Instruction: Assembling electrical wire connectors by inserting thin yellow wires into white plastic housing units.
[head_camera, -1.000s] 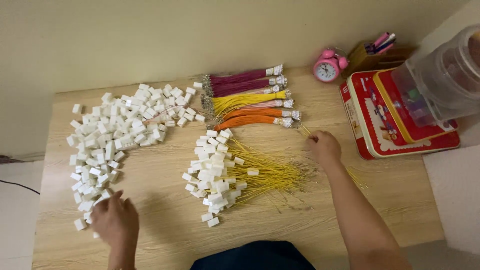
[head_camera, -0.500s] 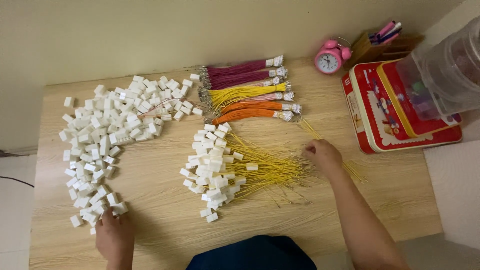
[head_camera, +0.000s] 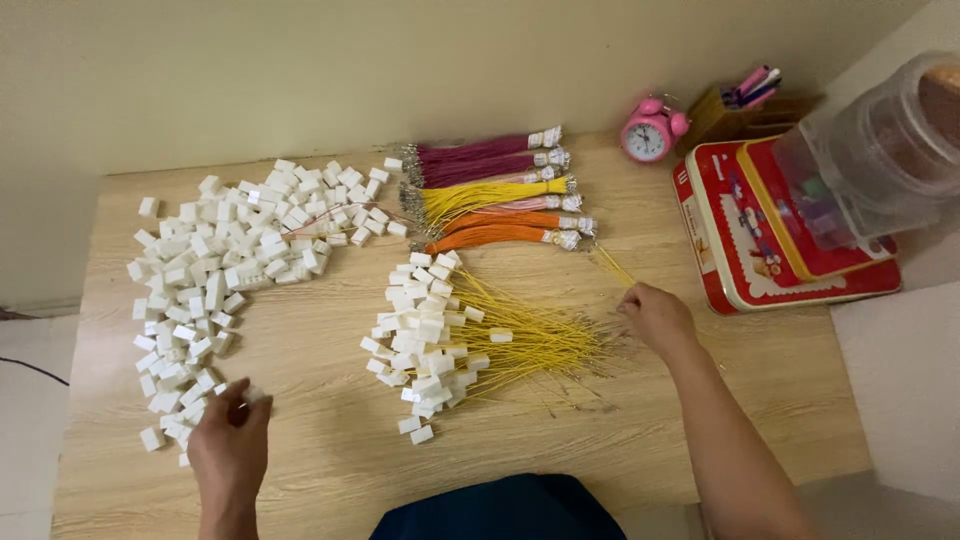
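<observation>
A big loose pile of small white plastic connector housings (head_camera: 215, 270) covers the left of the wooden table (head_camera: 560, 450). My left hand (head_camera: 230, 445) rests at the pile's near end, its fingers curled on one white housing (head_camera: 252, 396). In the middle lies a heap of yellow wires with white housings fitted (head_camera: 450, 345). My right hand (head_camera: 655, 315) sits at that heap's right end and pinches a single yellow wire (head_camera: 612, 266), which runs up and to the left.
Tied wire bundles in maroon, yellow, pink and orange (head_camera: 495, 195) lie at the back centre. A pink alarm clock (head_camera: 650, 130), a pen holder (head_camera: 745, 95), a red tin (head_camera: 780, 235) and a clear plastic jar (head_camera: 870, 150) stand at the right.
My right hand has drawn a little toward me, away from the bundles, with the yellow wire. My left hand stays at the near end of the white pile, its fingers curling in.
</observation>
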